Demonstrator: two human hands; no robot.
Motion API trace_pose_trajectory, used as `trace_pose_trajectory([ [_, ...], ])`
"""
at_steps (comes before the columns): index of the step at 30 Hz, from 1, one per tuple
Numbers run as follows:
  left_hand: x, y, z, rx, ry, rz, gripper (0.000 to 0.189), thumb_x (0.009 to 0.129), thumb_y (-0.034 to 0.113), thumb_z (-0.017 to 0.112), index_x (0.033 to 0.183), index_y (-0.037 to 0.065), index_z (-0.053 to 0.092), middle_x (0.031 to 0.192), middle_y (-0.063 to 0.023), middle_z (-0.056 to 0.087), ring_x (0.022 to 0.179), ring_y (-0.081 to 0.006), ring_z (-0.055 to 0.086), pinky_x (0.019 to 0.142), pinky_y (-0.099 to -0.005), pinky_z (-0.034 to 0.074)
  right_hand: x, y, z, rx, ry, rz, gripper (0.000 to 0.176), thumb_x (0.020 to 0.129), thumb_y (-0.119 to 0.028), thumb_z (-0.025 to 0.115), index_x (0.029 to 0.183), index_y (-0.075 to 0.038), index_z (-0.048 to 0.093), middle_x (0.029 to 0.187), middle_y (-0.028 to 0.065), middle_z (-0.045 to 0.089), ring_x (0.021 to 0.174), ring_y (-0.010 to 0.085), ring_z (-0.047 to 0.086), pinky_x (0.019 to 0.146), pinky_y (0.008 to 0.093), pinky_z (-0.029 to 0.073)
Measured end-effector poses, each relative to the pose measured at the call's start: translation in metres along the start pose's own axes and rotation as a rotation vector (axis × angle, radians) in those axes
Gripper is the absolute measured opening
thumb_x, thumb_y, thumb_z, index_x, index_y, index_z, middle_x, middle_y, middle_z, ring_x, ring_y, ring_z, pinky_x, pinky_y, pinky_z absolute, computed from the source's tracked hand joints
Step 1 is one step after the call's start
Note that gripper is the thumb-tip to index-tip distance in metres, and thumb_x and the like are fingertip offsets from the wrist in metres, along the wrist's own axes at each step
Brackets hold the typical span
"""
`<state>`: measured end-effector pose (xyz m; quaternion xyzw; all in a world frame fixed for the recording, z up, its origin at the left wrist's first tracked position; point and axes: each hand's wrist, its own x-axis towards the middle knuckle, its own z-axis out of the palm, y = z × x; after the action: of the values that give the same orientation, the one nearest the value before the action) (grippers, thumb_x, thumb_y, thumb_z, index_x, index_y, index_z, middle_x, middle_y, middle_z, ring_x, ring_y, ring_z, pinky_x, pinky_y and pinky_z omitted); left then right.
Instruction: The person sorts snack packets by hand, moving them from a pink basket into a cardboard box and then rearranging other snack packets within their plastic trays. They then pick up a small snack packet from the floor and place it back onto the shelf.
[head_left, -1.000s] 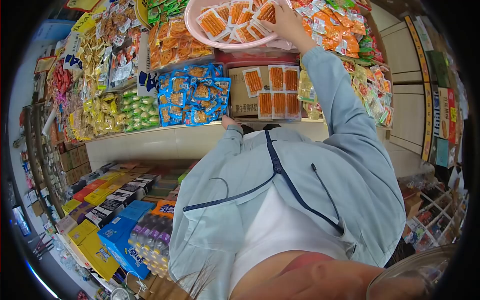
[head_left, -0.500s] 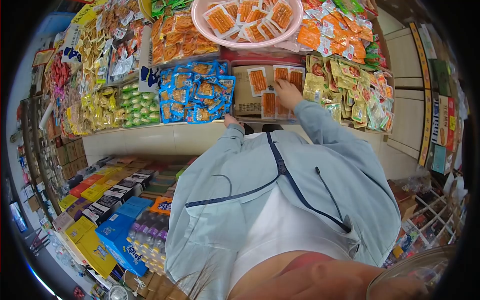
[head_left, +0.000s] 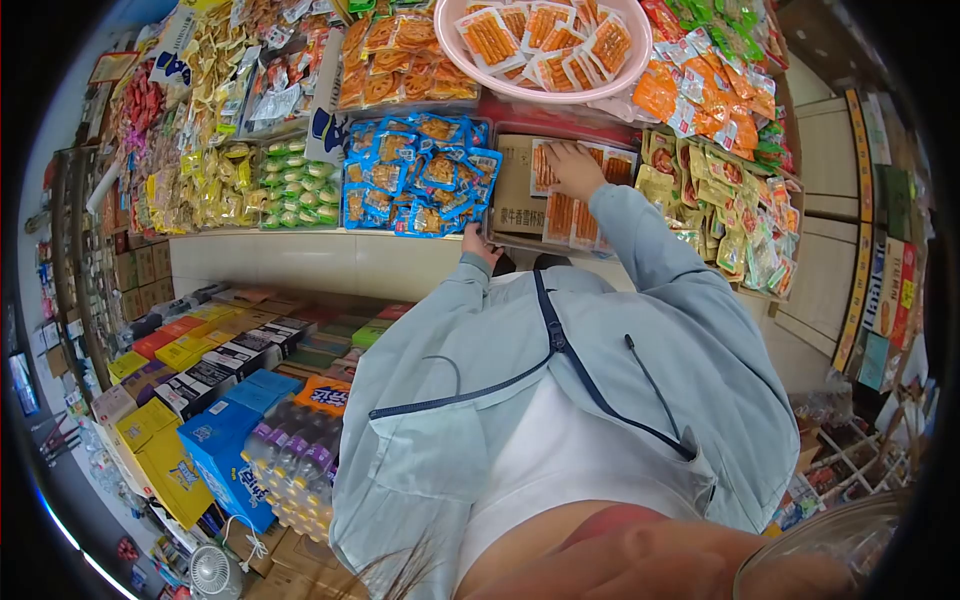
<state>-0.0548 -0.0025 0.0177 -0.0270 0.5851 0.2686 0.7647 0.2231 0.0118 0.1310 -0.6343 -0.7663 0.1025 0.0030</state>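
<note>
Hands (head_left: 574, 170) (head_left: 481, 247) at the tray (head_left: 520, 241) — snack packs (head_left: 558, 217) inside (orange ones).

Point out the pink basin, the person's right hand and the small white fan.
Pink basin (head_left: 550, 97): head view, on its near rim.
Right hand (head_left: 573, 170): head view, on the back of the hand.
White fan (head_left: 210, 571): head view, on its round front grille.
</note>
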Motion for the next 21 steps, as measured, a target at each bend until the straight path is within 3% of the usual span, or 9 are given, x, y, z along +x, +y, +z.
trace_pose_trajectory([
  [3, 0.001, 0.002, 0.002, 0.037, 0.059, 0.001, 0.029, 0.083, 0.039, 0.053, 0.102, 0.018, 0.058, 0.104, -0.0082, 0.062, 0.102, -0.0274, 0.055, 0.098, -0.0533, 0.029, 0.0, -0.01, -0.029, -0.074, 0.215, -0.151, 0.087, 0.068, -0.039, 0.076, 0.138, -0.003, 0.04, 0.132, 0.0121, 0.048, 0.121, 0.0268, 0.046, 0.1, 0.0433, 0.036],
  [7, 0.019, -0.003, -0.002, 0.043, 0.095, 0.026, 0.027, 0.083, 0.035, 0.053, 0.101, 0.015, 0.055, 0.098, -0.0083, 0.061, 0.104, -0.0284, 0.054, 0.089, -0.0558, 0.038, 0.015, -0.036, -0.084, -0.047, 0.577, -0.291, 0.083, 0.067, -0.042, 0.075, 0.134, -0.003, 0.045, 0.129, 0.0115, 0.049, 0.118, 0.0266, 0.048, 0.097, 0.0441, 0.037],
  [8, 0.013, -0.002, 0.006, 0.047, 0.16, 0.042, 0.03, 0.084, 0.033, 0.047, 0.1, 0.011, 0.06, 0.102, -0.0109, 0.062, 0.098, -0.0293, 0.056, 0.088, -0.0526, 0.043, 0.02, -0.04, -0.098, -0.05, 0.581, -0.285, 0.083, 0.068, -0.043, 0.074, 0.134, -0.003, 0.046, 0.128, 0.0115, 0.049, 0.117, 0.0271, 0.049, 0.096, 0.0443, 0.038],
  [12, 0.071, -0.014, -0.017, 0.07, 0.182, 0.03, 0.024, 0.082, 0.031, 0.048, 0.096, 0.015, 0.06, 0.09, -0.0062, 0.065, 0.083, -0.0258, 0.062, 0.078, -0.0511, 0.046, 0.038, -0.037, -0.146, 0.012, 0.789, -0.292, 0.083, 0.069, -0.043, 0.076, 0.136, -0.004, 0.045, 0.125, 0.0117, 0.05, 0.112, 0.0277, 0.051, 0.094, 0.045, 0.039],
  [15, 0.061, -0.013, -0.009, 0.124, 0.275, 0.035, 0.023, 0.083, 0.031, 0.048, 0.096, 0.015, 0.059, 0.091, -0.0059, 0.065, 0.085, -0.0252, 0.062, 0.077, -0.0497, 0.046, 0.057, -0.021, -0.178, 0.096, 0.871, -0.237, 0.085, 0.065, -0.036, 0.082, 0.135, -0.003, 0.046, 0.125, 0.0149, 0.052, 0.109, 0.0306, 0.053, 0.092, 0.044, 0.042],
  [18, 0.038, -0.008, 0.005, 0.091, 0.323, 0.044, 0.022, 0.084, 0.03, 0.048, 0.096, 0.015, 0.058, 0.091, -0.0059, 0.065, 0.086, -0.0252, 0.062, 0.077, -0.0502, 0.045, 0.103, 0.013, -0.195, 0.164, 0.933, -0.052, 0.077, 0.069, -0.034, 0.08, 0.134, -0.006, 0.049, 0.122, 0.0161, 0.055, 0.105, 0.0309, 0.056, 0.093, 0.0439, 0.042],
  [21, 0.04, -0.008, 0.002, 0.093, 0.263, 0.05, 0.022, 0.084, 0.029, 0.048, 0.099, 0.015, 0.057, 0.091, -0.0063, 0.065, 0.085, -0.0266, 0.062, 0.078, -0.0513, 0.045, 0.13, 0.031, -0.214, 0.166, 0.398, 0.459, 0.074, 0.078, -0.048, 0.066, 0.134, -0.005, 0.045, 0.133, 0.0226, 0.047, 0.127, 0.0371, 0.041, 0.108, 0.0477, 0.03],
])
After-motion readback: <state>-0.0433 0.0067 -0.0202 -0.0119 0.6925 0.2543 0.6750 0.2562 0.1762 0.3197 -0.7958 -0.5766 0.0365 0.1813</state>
